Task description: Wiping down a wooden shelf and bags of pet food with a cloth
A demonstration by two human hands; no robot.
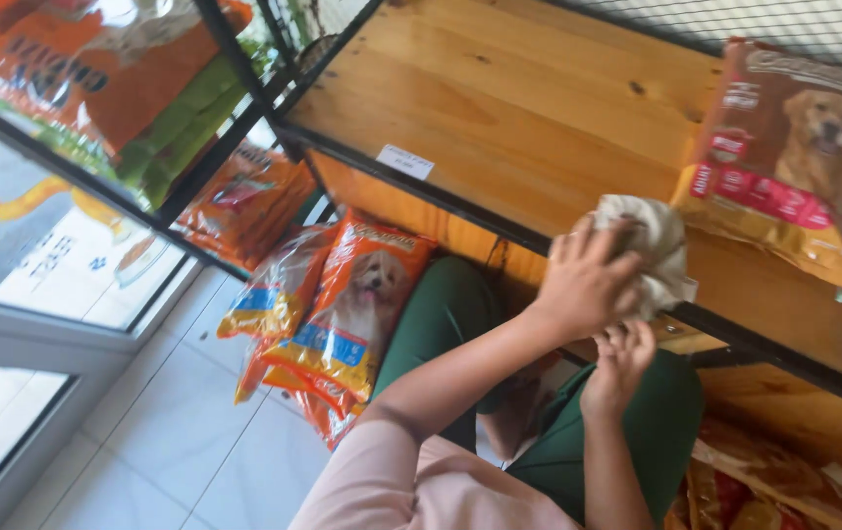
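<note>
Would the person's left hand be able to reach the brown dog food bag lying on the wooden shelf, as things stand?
Probably yes. The left hand presses a pale cloth on the wooden shelf, and the brown dog food bag lies just beyond the cloth on the same board, with nothing else between them.

A wooden shelf framed in black metal carries a brown dog-food bag with a golden dog on it near its right end, and a small white label sits on its front edge toward the left. Below that front edge, orange dog-food bags with a pale puppy on them lean on the white tiled floor, with more orange bags behind them. An orange and green bag lies on a neighbouring shelf at the upper left, beside a window with a cat decal.
</note>
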